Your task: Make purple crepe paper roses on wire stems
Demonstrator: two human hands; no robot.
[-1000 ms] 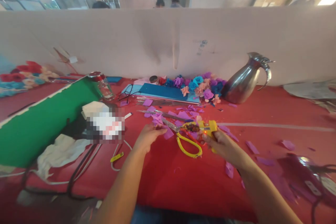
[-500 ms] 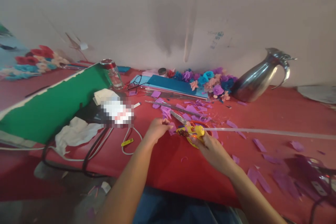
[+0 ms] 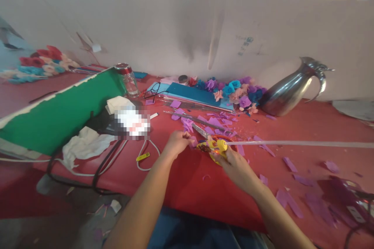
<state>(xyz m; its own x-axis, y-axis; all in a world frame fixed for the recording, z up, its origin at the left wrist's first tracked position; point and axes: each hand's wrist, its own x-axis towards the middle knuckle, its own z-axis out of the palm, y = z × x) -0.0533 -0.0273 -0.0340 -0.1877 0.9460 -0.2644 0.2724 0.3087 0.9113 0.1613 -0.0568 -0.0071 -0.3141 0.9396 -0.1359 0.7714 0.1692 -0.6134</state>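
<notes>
A yellow hot glue gun (image 3: pixel 212 146) is gripped in my right hand (image 3: pixel 238 165), its nozzle pointing left. A long translucent glue stick (image 3: pixel 292 144) runs out of its back to the right. Between the fingertips of my left hand (image 3: pixel 177 144) is a small piece of purple paper (image 3: pixel 193 141), close to the nozzle. Whether nozzle and paper touch I cannot tell. Scissors (image 3: pixel 201 130) with orange handles lie just behind the glue gun, partly hidden by it. Purple paper scraps (image 3: pixel 214 122) are strewn beyond my hands.
A metal jug (image 3: pixel 288 89) stands at the back right beside paper flowers (image 3: pixel 238 92). Blue sheets (image 3: pixel 193 94) lie at the back. On the left are a glass jar (image 3: pixel 128 81), a green board (image 3: pixel 70 113) and cables (image 3: pixel 96 171). A dark purple device (image 3: pixel 349 198) sits at the right.
The view has shifted slightly. My left hand still pinches the purple paper near the nozzle, and my right hand keeps its hold on the glue gun.
</notes>
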